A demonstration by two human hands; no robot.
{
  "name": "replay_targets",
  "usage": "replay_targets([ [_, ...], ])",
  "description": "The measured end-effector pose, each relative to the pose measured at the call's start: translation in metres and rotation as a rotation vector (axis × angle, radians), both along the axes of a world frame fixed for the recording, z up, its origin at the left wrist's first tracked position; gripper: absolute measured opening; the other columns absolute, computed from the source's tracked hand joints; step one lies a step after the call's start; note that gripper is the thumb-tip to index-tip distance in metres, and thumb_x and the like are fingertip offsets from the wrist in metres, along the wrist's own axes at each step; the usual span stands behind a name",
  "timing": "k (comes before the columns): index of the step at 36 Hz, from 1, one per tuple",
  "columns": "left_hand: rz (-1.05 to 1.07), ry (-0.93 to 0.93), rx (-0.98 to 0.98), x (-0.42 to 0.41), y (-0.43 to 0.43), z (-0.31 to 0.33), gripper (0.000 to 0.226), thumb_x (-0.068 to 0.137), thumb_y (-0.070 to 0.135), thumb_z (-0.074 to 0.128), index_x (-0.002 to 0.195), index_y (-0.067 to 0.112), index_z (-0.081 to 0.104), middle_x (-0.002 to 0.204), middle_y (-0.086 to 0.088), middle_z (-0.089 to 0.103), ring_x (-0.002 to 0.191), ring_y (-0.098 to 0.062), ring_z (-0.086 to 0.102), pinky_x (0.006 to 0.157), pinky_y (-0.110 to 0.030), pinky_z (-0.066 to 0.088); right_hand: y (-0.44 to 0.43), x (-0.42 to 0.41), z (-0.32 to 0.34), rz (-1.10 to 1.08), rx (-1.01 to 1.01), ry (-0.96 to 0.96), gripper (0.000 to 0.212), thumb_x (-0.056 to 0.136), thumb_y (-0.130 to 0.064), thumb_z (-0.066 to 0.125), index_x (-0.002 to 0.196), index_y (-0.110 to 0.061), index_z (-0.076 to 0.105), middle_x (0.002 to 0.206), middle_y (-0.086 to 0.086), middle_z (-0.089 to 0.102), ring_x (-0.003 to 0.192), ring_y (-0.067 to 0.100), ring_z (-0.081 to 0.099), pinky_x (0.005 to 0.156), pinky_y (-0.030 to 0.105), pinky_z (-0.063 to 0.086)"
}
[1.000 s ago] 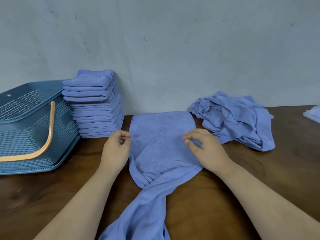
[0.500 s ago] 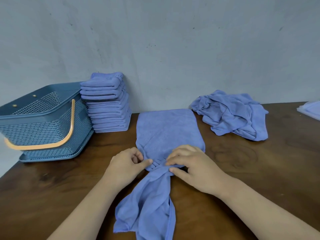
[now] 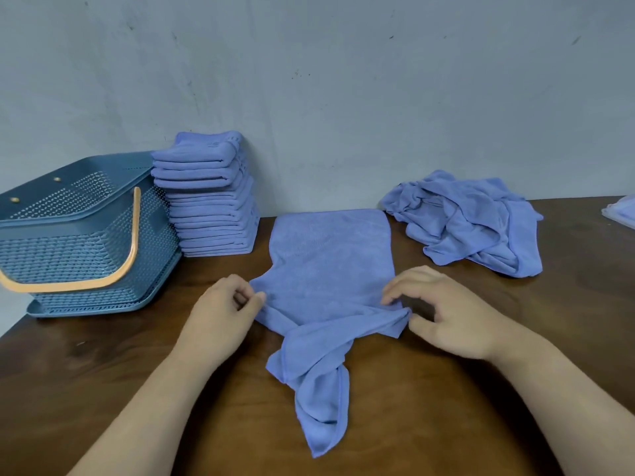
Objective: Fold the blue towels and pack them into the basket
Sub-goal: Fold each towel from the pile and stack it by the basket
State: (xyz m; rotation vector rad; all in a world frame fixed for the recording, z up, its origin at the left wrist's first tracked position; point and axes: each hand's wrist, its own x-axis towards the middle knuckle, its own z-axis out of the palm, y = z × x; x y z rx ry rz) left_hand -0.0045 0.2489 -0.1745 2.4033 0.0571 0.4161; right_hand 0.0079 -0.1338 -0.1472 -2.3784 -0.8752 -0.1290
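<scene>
A blue towel (image 3: 330,262) lies on the brown table, its far part flat and its near part twisted into a tail toward me. My left hand (image 3: 223,314) pinches the towel's left edge between thumb and fingers. On the towel's right side, my right hand (image 3: 446,310) pinches a bunched fold. A tall stack of folded blue towels (image 3: 213,197) stands against the wall at the back left. The blue mesh basket (image 3: 79,242) with an orange handle sits left of the stack.
A heap of crumpled blue towels (image 3: 470,221) lies at the back right of the table (image 3: 446,407). A pale blue object (image 3: 623,211) shows at the right edge. A grey wall closes off the back.
My hands have moved apart from the towel's middle to its left and right edges, spreading the bunched cloth wider. The view has shifted, and the basket now appears nearer.
</scene>
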Motion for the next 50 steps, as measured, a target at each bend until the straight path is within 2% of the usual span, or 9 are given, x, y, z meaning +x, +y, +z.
replay_targets([
  [5,-0.413,0.004,0.066,-0.011,-0.01,0.007,0.007,0.094,0.031,0.077,0.094,0.036,0.072,0.098,0.015,0.07,0.103,-0.013,0.061,0.086,-0.021,0.047,0.044,-0.022,0.001,0.132,0.047,-0.083,0.023,0.104,-0.035,0.066,0.126,-0.036,0.07,0.128,-0.025,0.065,0.129,0.005,0.057,0.108,0.029,0.043],
  [9,-0.564,0.065,0.119,-0.012,-0.01,0.008,0.027,0.098,0.021,0.076,0.108,0.045,0.075,0.116,0.019,0.07,0.117,-0.013,0.061,0.104,-0.026,0.044,0.076,-0.028,-0.006,0.048,-0.061,-0.036,0.042,0.109,-0.059,0.042,0.144,-0.043,0.059,0.141,-0.03,0.058,0.136,-0.01,0.043,0.115,0.026,0.033],
  [15,-0.601,0.1,0.088,-0.011,-0.004,0.009,0.024,0.097,0.021,0.079,0.108,0.043,0.077,0.118,0.015,0.07,0.121,-0.012,0.063,0.122,-0.051,0.035,0.064,-0.021,-0.006,0.088,-0.014,0.125,0.03,0.1,-0.025,0.065,0.125,-0.041,0.072,0.118,-0.026,0.068,0.119,-0.001,0.055,0.102,0.019,0.04],
  [19,-0.594,0.107,0.099,-0.011,-0.003,0.007,0.016,0.1,0.024,0.075,0.106,0.039,0.075,0.116,0.012,0.071,0.114,-0.018,0.062,0.109,-0.047,0.046,0.036,-0.022,0.01,0.149,0.303,0.344,0.034,0.088,0.007,0.063,0.097,-0.022,0.079,0.099,-0.007,0.074,0.093,0.011,0.067,0.085,0.021,0.048],
  [23,-0.537,0.146,-0.059,-0.012,0.002,0.009,0.014,0.098,0.03,0.067,0.111,0.032,0.071,0.115,0.009,0.071,0.111,-0.022,0.062,0.105,-0.046,0.049,0.018,-0.017,0.022,0.213,0.471,0.483,0.025,0.081,0.008,0.053,0.087,-0.008,0.071,0.086,0.013,0.065,0.076,0.02,0.054,0.072,0.029,0.043],
  [32,-0.627,-0.048,0.023,-0.024,-0.015,0.021,0.015,0.093,0.016,0.076,0.098,0.029,0.069,0.103,0.003,0.067,0.104,-0.024,0.061,0.097,-0.032,0.046,0.014,-0.016,0.02,0.214,0.355,0.466,0.02,0.094,-0.005,0.057,0.095,-0.013,0.075,0.079,0.01,0.073,0.074,0.024,0.063,0.074,0.037,0.051],
  [40,-0.669,0.089,0.155,-0.024,-0.016,0.014,0.042,0.089,0.023,0.084,0.12,0.045,0.069,0.121,0.016,0.065,0.117,-0.018,0.06,0.103,-0.025,0.046,0.025,-0.025,0.02,0.241,-0.107,0.244,0.049,0.082,-0.001,0.065,0.113,-0.036,0.076,0.121,-0.015,0.067,0.122,0.013,0.059,0.106,0.025,0.042],
  [46,-0.66,-0.007,0.158,-0.021,-0.028,0.008,0.01,0.101,0.035,0.073,0.104,0.044,0.071,0.118,0.014,0.066,0.117,-0.019,0.059,0.1,-0.029,0.046,0.013,-0.022,0.029,0.12,-0.171,0.339,0.026,0.08,-0.011,0.06,0.076,-0.032,0.076,0.087,-0.012,0.072,0.082,0.017,0.067,0.076,0.035,0.054],
  [50,-0.649,-0.017,-0.041,-0.025,-0.047,0.009,0.006,0.108,0.031,0.064,0.11,0.032,0.069,0.114,0.007,0.07,0.113,-0.025,0.063,0.096,-0.036,0.05,0.001,-0.016,0.033,0.021,-0.236,0.276,0.02,0.079,-0.021,0.054,0.073,-0.026,0.072,0.071,-0.015,0.073,0.064,0.009,0.065,0.062,0.025,0.047],
])
